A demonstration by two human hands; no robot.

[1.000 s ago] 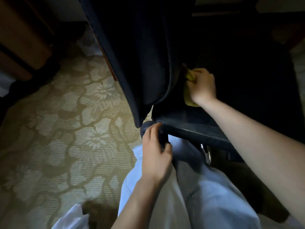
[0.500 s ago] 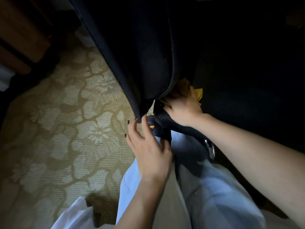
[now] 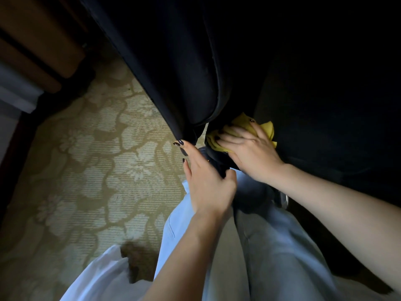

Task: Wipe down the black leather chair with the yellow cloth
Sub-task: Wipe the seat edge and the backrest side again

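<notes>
Carpeted indoor room, home or hotel, unclear which: floral beige carpet (image 3: 91,170), wooden furniture (image 3: 39,46), black leather chair (image 3: 173,61).

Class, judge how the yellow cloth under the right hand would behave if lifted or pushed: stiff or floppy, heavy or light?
Probably floppy: the yellow cloth lies bunched in folds under the right hand. Likely light, since spread fingers alone pin it. It should slide on the smooth black leather chair, though it may crumple.

Yellow cloth (image 3: 268,129) mostly covered by right hand (image 3: 253,155); its fingers (image 3: 235,136) blurred. Black leather chair (image 3: 184,61) cut by top edge, seat lost in shadow. Chair part gripped by left hand (image 3: 208,181) indistinct.
</notes>
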